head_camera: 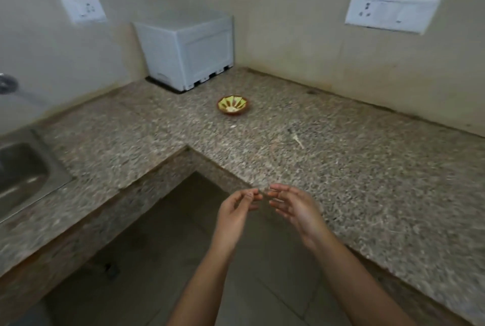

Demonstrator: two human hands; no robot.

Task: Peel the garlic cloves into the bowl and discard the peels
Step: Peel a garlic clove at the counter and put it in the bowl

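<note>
A small brown bowl (pixel 233 105) with a yellow-green patterned inside stands on the speckled granite counter (pixel 341 181), with pale garlic pieces in its bottom. A small pale bit (pixel 233 126) lies on the counter just in front of the bowl, and a thin pale peel or stem (pixel 298 140) lies further right. My left hand (pixel 236 210) and my right hand (pixel 294 207) hover close together at the counter's near edge, fingertips almost meeting. The left thumb and forefinger are pinched; whether something small sits between them is too blurred to tell. The right hand's fingers are spread.
A white boxy appliance (pixel 189 50) stands in the back corner. A steel sink (pixel 21 170) is set into the counter's left wing, with a tap (pixel 8 84) on the wall above. Wall sockets (pixel 391 10) are at right and left. The tiled floor (pixel 157 260) lies below my arms.
</note>
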